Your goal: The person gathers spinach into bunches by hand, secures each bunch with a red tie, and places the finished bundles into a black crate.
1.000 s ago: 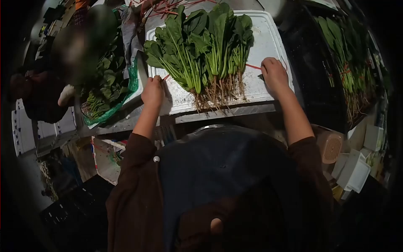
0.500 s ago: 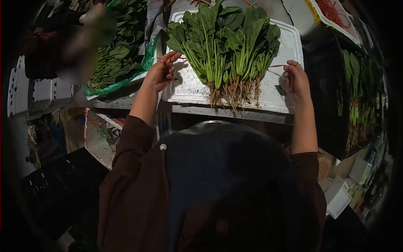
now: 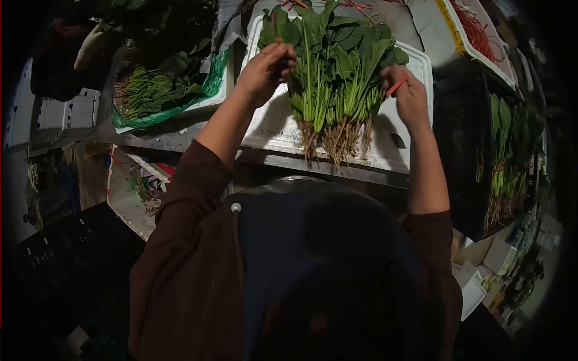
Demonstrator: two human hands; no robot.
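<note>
A leafy bunch of spinach (image 3: 337, 75) lies on a white foam lid (image 3: 421, 67), leaves away from me and muddy roots (image 3: 340, 141) toward me. My left hand (image 3: 265, 73) is over the leaves' left side, thumb and fingers pinched on one end of a red tie (image 3: 277, 40). At the bunch's right edge, my right hand (image 3: 409, 96) is closed on the other red end, which shows as a short strip across its fingers. The middle of the tie is hidden by the spinach.
On the left stands a box lined with green plastic (image 3: 215, 81), holding more greens (image 3: 156, 90). Another person's gloved hand (image 3: 90, 47) is beside it. A tray of red ties (image 3: 472, 33) sits at the upper right, above a dark crate with tied bunches (image 3: 503, 156).
Both hands have come inward and up around the spinach, bringing the red ends up from its sides. At the left, the other person's hand has shifted and greens now cover the box's upper part.
</note>
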